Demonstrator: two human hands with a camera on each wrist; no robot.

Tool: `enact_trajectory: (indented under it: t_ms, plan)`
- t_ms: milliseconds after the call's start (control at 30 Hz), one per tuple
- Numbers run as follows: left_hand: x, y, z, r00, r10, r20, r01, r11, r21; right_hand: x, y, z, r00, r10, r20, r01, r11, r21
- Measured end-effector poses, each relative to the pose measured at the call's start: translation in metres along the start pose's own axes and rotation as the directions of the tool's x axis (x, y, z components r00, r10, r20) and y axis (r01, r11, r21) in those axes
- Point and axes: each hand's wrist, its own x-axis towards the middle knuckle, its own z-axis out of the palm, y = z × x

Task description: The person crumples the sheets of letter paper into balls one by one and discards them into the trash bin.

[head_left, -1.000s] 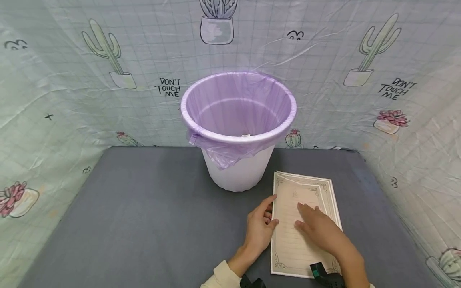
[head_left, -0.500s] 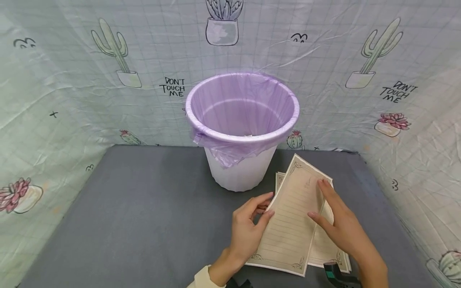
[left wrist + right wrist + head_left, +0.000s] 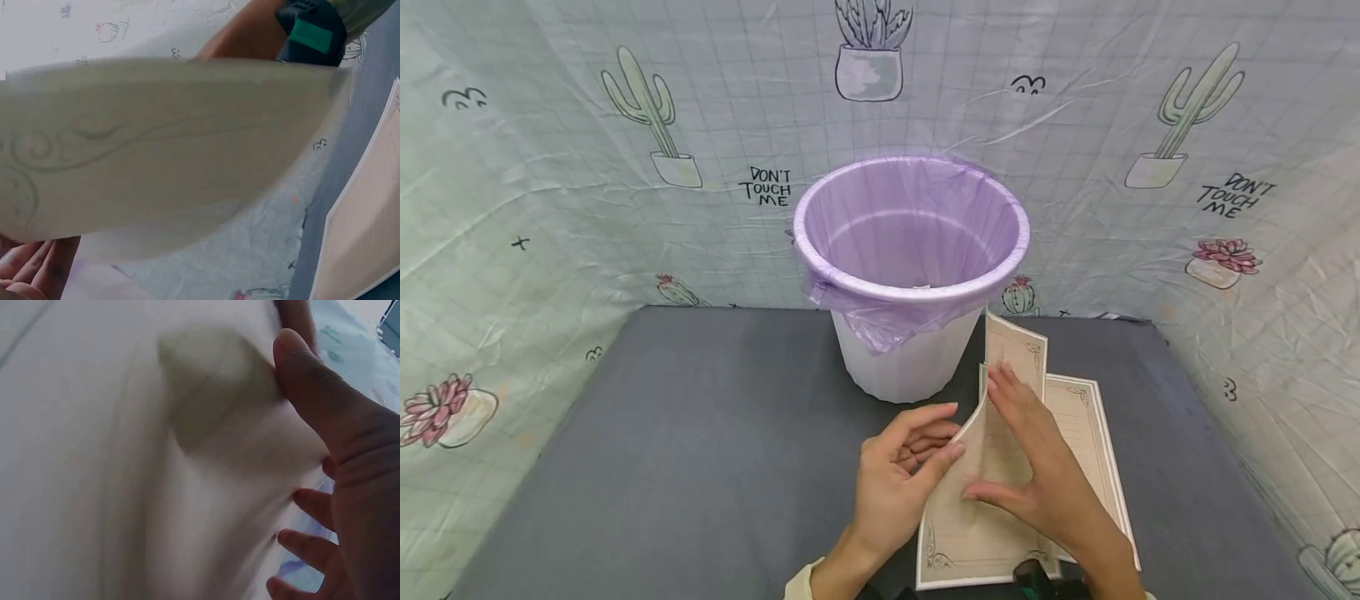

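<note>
A sheet of cream writing paper (image 3: 951, 542), lined with scrolled corners, is lifted and bent lengthwise in the head view. My left hand (image 3: 891, 483) pinches its left edge between thumb and fingers. The extended fingers of my right hand (image 3: 1045, 475) touch the face of the sheet, thumb spread apart. Beneath and to the right lies more of the same paper (image 3: 1090, 442) on the table. The curved sheet (image 3: 156, 150) fills much of the left wrist view. In the right wrist view the sheet (image 3: 94, 487) is blurred, with my right hand (image 3: 362, 469) along its edge.
Behind the papers stands a white bin (image 3: 898, 358) with a purple liner (image 3: 902, 246) folded over its rim. A small pale bit shows inside near the front rim. Grey cloth (image 3: 700, 450) covers the table, and a cactus-print curtain (image 3: 722, 92) surrounds it.
The top sheet has come off the pile, first tilted flat and now bent lengthwise. My left hand has moved left with its edge; my right hand went right, then back left against the sheet.
</note>
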Motion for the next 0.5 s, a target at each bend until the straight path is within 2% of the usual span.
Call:
enact_trajectory:
  t_ms: [67, 200, 433, 500]
  plan:
    - [0.000, 0.001, 0.001, 0.999, 0.021, 0.024, -0.021, 1.000, -0.009, -0.002, -0.002, 0.004, 1.000, -0.012, -0.017, 0.012, 1.000, 0.008]
    - [0.001, 0.002, 0.002, 0.996, 0.063, 0.057, -0.062, 0.998, -0.017, -0.007, -0.006, 0.008, 1.000, 0.018, -0.022, -0.017, 0.999, 0.047]
    - [-0.001, 0.002, 0.001, 0.993, 0.065, 0.095, -0.061, 0.997, -0.044, -0.010, -0.014, 0.009, 0.994, 0.100, 0.041, -0.106, 0.973, 0.204]
    - [0.002, 0.009, 0.001, 0.991, 0.077, 0.107, -0.074, 0.997, -0.034, -0.009, -0.014, 0.009, 0.993, 0.109, 0.040, -0.115, 0.963, 0.243]
